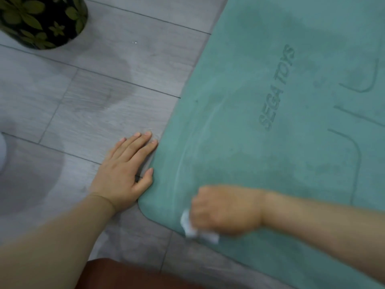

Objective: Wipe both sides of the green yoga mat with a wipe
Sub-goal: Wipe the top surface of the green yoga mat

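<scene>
Green yoga mat (281, 142): flat on the floor (93, 90), printed side up, damp streaks above the right hand (226, 209). Right hand: curled round white wipe (198, 229) at the near corner. Left hand (125, 170): flat, fingers straight, against mat's edge. Underside apparently not yet wiped.

Grey plank floor (116, 84), green mat (260, 101), floral pot (41, 19)
</scene>
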A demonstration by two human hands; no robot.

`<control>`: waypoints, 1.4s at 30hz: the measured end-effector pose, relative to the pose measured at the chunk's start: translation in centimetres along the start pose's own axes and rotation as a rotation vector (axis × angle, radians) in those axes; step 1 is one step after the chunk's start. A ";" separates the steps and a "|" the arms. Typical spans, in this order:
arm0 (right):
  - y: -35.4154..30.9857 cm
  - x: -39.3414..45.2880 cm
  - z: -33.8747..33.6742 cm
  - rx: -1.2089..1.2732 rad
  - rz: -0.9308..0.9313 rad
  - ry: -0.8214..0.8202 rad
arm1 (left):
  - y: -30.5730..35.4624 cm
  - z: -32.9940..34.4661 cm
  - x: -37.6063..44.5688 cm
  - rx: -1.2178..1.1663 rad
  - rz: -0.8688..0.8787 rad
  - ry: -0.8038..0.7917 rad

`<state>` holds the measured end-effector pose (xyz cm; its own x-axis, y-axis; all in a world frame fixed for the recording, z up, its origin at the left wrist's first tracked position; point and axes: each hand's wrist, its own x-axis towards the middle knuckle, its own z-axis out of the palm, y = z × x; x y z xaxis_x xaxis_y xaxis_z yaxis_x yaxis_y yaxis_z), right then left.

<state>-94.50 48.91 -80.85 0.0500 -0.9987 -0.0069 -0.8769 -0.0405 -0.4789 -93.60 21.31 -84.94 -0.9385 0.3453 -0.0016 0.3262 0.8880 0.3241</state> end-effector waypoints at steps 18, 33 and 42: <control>2.7 -2.6 -0.7 -0.089 0.126 0.158 | -0.1 -0.1 0.0 0.010 0.004 -0.019; -2.7 -6.6 2.2 -0.048 0.173 0.060 | 0.2 -0.1 0.1 0.015 0.000 -0.023; 13.0 -14.4 -4.6 -0.184 1.800 0.964 | 0.4 -0.2 0.2 0.030 -0.013 -0.033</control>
<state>-108.82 62.67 -82.96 -0.9060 0.4038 0.1270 0.3295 0.8611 -0.3872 -93.66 21.65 -84.60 -0.9387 0.3428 -0.0372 0.3174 0.9012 0.2951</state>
